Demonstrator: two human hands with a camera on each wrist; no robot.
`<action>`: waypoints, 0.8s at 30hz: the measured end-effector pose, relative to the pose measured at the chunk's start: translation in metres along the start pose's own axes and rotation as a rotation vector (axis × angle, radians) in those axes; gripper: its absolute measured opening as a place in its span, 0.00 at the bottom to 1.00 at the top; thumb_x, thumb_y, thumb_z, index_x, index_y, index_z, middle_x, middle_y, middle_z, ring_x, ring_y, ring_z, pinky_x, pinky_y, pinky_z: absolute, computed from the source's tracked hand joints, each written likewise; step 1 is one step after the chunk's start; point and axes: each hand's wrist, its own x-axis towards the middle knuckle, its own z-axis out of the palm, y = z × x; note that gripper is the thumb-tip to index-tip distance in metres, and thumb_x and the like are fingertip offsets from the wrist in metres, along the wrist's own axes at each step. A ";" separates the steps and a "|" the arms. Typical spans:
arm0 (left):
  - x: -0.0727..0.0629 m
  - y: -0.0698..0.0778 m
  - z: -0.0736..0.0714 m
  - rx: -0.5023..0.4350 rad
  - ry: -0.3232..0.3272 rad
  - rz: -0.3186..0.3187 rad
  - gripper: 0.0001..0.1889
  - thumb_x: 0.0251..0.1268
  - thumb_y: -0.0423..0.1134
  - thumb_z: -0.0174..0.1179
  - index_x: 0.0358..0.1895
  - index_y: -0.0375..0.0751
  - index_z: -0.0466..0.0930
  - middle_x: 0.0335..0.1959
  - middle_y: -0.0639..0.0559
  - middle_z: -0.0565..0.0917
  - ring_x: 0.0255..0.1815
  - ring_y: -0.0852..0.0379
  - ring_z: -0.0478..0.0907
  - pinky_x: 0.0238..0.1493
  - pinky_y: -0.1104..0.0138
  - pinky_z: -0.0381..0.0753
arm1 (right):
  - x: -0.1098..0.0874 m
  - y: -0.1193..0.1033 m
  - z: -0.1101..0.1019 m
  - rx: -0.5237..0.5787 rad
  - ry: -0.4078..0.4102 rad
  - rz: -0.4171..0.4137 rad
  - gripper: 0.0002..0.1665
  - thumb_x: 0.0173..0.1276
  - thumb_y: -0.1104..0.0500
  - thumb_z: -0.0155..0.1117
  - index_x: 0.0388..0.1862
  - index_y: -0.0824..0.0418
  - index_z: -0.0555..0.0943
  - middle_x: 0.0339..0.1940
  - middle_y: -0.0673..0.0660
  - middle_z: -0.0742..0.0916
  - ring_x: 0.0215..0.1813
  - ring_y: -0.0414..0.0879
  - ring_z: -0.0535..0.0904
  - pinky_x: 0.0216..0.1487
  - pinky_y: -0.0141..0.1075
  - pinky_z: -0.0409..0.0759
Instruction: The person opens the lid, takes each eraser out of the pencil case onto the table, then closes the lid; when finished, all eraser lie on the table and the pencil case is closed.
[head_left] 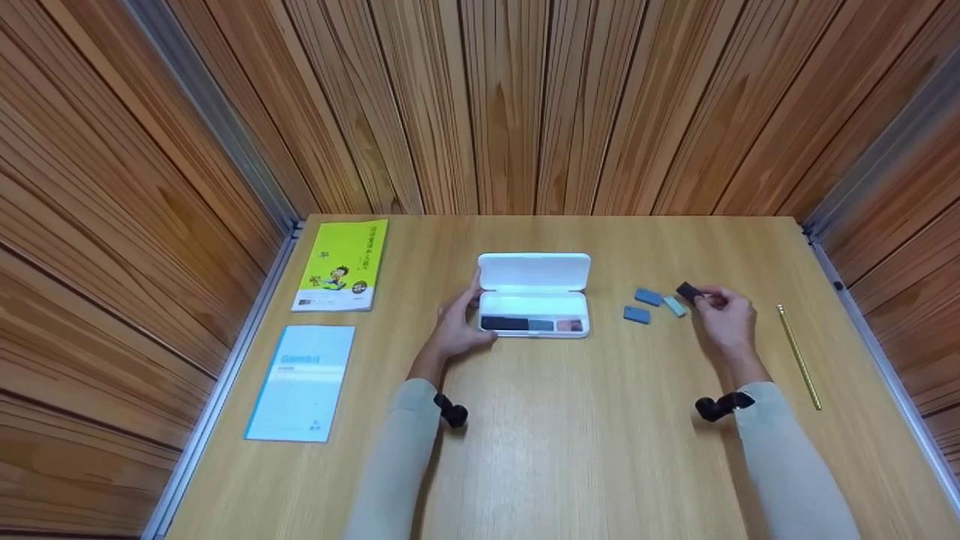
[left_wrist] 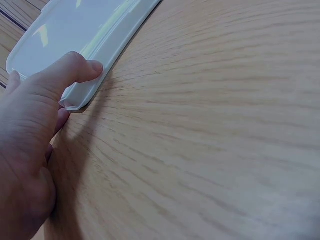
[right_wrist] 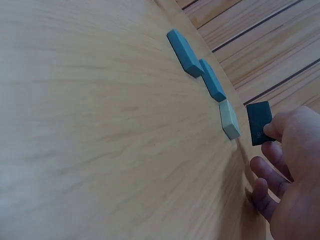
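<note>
Black block point(head_left: 687, 292) pinched between thumb and forefinger, the right hand point(head_left: 726, 321) is toward the tabletop's point(head_left: 570, 450) far right corner; holding one end lightly seems sound. The left hand point(head_left: 456, 326), thumb on the near rim and fingers round the left end, should steady the open white case point(head_left: 534, 271) near the far edge. Two blue blocks point(head_left: 637, 314) and a pale green block point(head_left: 673, 306) stand in the way between. A gold pencil point(head_left: 799, 358) lies by the right edge, a yellow book point(head_left: 337, 251) and blue booklet point(head_left: 300, 394) by the left.

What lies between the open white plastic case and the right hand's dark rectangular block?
In the head view, two blue rectangular blocks and one pale green block lie on the wooden table.
</note>
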 end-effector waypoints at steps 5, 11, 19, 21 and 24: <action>-0.002 0.003 -0.001 0.013 0.003 0.013 0.67 0.62 0.43 0.83 0.95 0.65 0.42 0.84 0.53 0.79 0.82 0.48 0.72 0.91 0.37 0.46 | 0.003 0.004 -0.001 -0.043 0.021 -0.028 0.18 0.81 0.60 0.68 0.62 0.68 0.90 0.30 0.31 0.81 0.36 0.28 0.75 0.44 0.25 0.71; -0.001 0.003 0.000 0.028 0.004 -0.001 0.67 0.62 0.44 0.83 0.95 0.66 0.42 0.87 0.55 0.76 0.86 0.49 0.70 0.91 0.36 0.46 | 0.001 0.004 0.000 -0.074 -0.014 -0.034 0.18 0.82 0.60 0.66 0.63 0.68 0.90 0.38 0.44 0.85 0.40 0.33 0.76 0.45 0.25 0.72; -0.002 0.005 0.001 0.018 0.003 -0.017 0.67 0.62 0.44 0.83 0.95 0.64 0.42 0.90 0.57 0.71 0.90 0.48 0.66 0.93 0.35 0.41 | -0.002 0.009 -0.003 -0.042 -0.052 -0.049 0.25 0.82 0.59 0.68 0.74 0.65 0.84 0.45 0.49 0.85 0.41 0.32 0.77 0.43 0.20 0.74; -0.002 0.005 0.000 0.015 0.001 -0.017 0.67 0.62 0.43 0.83 0.95 0.64 0.42 0.89 0.56 0.72 0.90 0.48 0.66 0.93 0.34 0.40 | -0.004 0.010 -0.003 -0.034 -0.069 -0.053 0.27 0.83 0.58 0.68 0.77 0.63 0.82 0.48 0.50 0.84 0.43 0.32 0.77 0.44 0.19 0.75; -0.003 0.005 0.000 0.010 0.002 -0.019 0.67 0.62 0.44 0.83 0.95 0.67 0.41 0.89 0.56 0.73 0.89 0.48 0.66 0.93 0.34 0.40 | -0.006 0.012 -0.005 -0.033 -0.080 -0.063 0.28 0.84 0.57 0.67 0.79 0.62 0.81 0.50 0.49 0.84 0.45 0.32 0.76 0.46 0.19 0.75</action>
